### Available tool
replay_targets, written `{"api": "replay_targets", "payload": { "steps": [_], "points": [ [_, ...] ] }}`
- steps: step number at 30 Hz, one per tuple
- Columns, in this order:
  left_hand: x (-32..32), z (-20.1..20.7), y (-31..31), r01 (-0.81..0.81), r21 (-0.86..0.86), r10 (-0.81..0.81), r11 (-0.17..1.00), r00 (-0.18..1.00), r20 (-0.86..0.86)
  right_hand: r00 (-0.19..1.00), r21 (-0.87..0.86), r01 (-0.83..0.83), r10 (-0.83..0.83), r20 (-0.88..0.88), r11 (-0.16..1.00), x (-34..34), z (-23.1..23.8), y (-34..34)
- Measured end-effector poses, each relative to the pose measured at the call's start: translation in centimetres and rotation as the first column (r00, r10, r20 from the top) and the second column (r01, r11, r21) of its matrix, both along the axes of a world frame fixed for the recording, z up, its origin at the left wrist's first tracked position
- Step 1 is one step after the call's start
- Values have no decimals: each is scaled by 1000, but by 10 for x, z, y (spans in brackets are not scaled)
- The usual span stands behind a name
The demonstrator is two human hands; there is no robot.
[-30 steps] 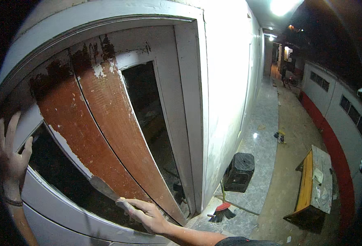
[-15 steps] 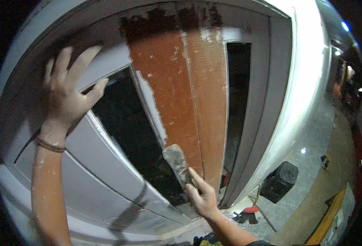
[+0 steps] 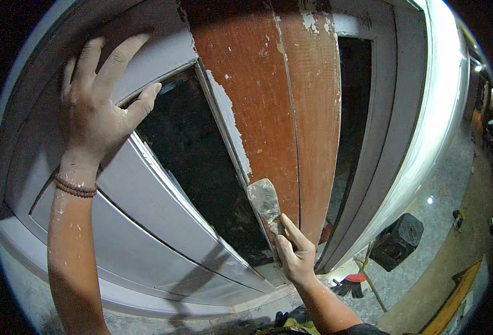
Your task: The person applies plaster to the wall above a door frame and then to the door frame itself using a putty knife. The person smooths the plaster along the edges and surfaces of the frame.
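A putty knife (image 3: 265, 202) with a wide, smeared blade is gripped in my right hand (image 3: 297, 251). Its blade lies at the edge between a strip of pale paint and the bare reddish-brown wood (image 3: 252, 111) of a door. My left hand (image 3: 101, 95), dusty and wearing a bead bracelet, rests with fingers spread on the grey painted door frame (image 3: 163, 53), its thumb by the upper corner of a dark glass pane (image 3: 190, 151). Ragged paint edges border the stripped wood.
A second dark pane (image 3: 350, 111) sits right of the wood. On the floor to the right stand a black box-shaped object (image 3: 397, 241) and a broom (image 3: 351, 285) with a red head. A yellow-edged board (image 3: 453, 301) lies at the lower right.
The view has shifted, so the door and both hands appear moved within it. My right hand keeps the putty knife near the paint edge; my left hand stays spread on the frame.
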State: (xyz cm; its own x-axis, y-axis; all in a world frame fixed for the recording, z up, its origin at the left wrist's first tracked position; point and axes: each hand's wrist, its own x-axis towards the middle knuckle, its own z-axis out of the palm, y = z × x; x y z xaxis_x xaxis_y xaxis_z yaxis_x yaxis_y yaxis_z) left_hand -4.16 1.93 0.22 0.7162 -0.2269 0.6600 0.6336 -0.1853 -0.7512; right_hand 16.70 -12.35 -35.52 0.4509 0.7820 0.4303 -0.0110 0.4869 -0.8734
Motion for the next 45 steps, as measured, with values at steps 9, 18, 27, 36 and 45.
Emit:
{"api": "replay_targets", "payload": {
  "steps": [9, 18, 27, 36, 45],
  "points": [
    [1, 7, -13, -20, -25, 20, 999, 1000, 19, 999, 14, -37, 37, -1, 999, 5, 16, 1],
    [1, 8, -10, -8, -18, 8, 1000, 1000, 3, 989, 30, 89, -92, 114, 996, 3, 22, -1],
    [0, 7, -4, 20, 35, -20, 999, 1000, 3, 998, 22, 57, -58, 39, 998, -2, 23, -5],
    [3, 8, -7, 5, 8, -5, 1000, 1000, 10, 996, 43, 56, -59, 66, 998, 3, 32, 4],
    [1, 8, -7, 16, -39, -16, 999, 1000, 3, 994, 37, 67, -70, 84, 997, 1, 33, 2]
  ]
}}
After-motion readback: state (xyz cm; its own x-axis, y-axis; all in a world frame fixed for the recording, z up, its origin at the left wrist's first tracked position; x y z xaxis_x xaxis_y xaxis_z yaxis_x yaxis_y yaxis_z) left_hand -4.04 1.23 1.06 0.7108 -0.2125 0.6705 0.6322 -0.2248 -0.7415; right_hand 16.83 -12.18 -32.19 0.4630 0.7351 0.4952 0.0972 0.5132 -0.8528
